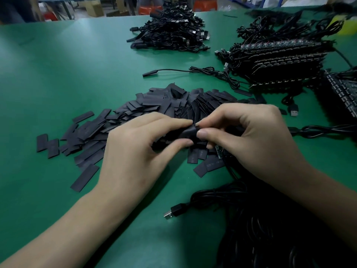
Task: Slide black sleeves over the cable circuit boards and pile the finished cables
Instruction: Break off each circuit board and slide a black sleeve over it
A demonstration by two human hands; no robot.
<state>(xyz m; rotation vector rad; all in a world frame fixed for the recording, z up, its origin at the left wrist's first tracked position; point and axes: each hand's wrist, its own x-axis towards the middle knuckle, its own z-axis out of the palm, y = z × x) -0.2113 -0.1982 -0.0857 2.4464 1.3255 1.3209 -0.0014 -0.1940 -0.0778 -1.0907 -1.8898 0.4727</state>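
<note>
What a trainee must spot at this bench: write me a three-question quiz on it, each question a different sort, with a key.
1. True or false: the right hand lies flat on the green table, holding nothing.
2. Where is the pile of finished cables? A) under the wrists; B) at the table's far side, beyond the loose sleeves; C) on the floor.
3. Fill in: the left hand and the right hand pinch one black ____.
Key: 1 false, it pinches the black sleeve; 2 B; 3 sleeve.
</note>
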